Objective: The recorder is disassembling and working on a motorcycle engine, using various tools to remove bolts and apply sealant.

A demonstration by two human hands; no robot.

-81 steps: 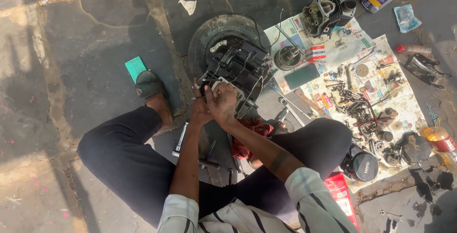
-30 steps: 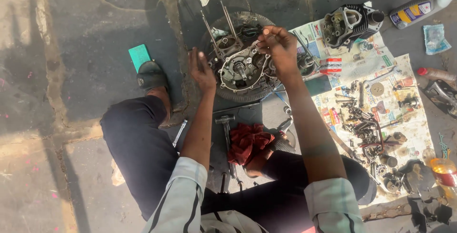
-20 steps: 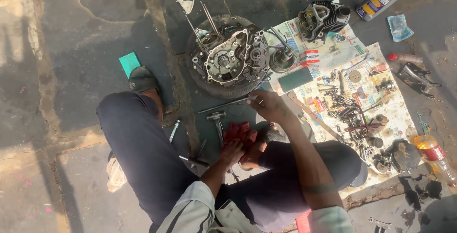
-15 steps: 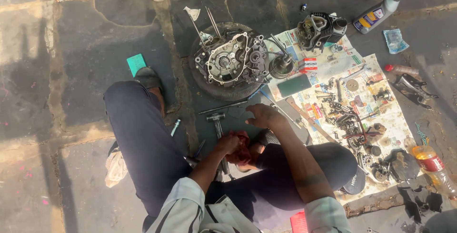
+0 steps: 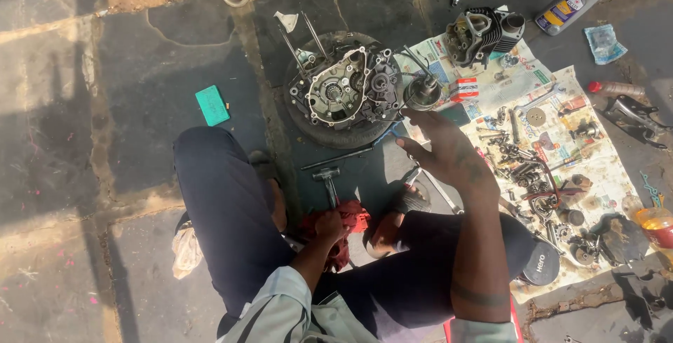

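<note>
Red rag (image 5: 343, 220) bunched in closed left hand (image 5: 328, 227); right hand (image 5: 449, 157) open, fingers spread, pointing toward engine case (image 5: 347, 90), lying flat on tyre (image 5: 329, 132).

I sit on the stone floor (image 5: 105, 104) with my legs folded. My left hand (image 5: 329, 225) rests on the red rag (image 5: 347, 217) between my knees, fingers closed on it. My right hand (image 5: 445, 153) hovers open, fingers spread, just below the engine case (image 5: 347, 90), which lies on a tyre (image 5: 329, 132). A hammer (image 5: 328, 182) lies just above the rag. Small metal parts cover the newspaper sheet (image 5: 603, 167) to my right, with a cylinder head (image 5: 484, 34) at its far edge. A green card (image 5: 212, 104) lies apart on the left.
</note>
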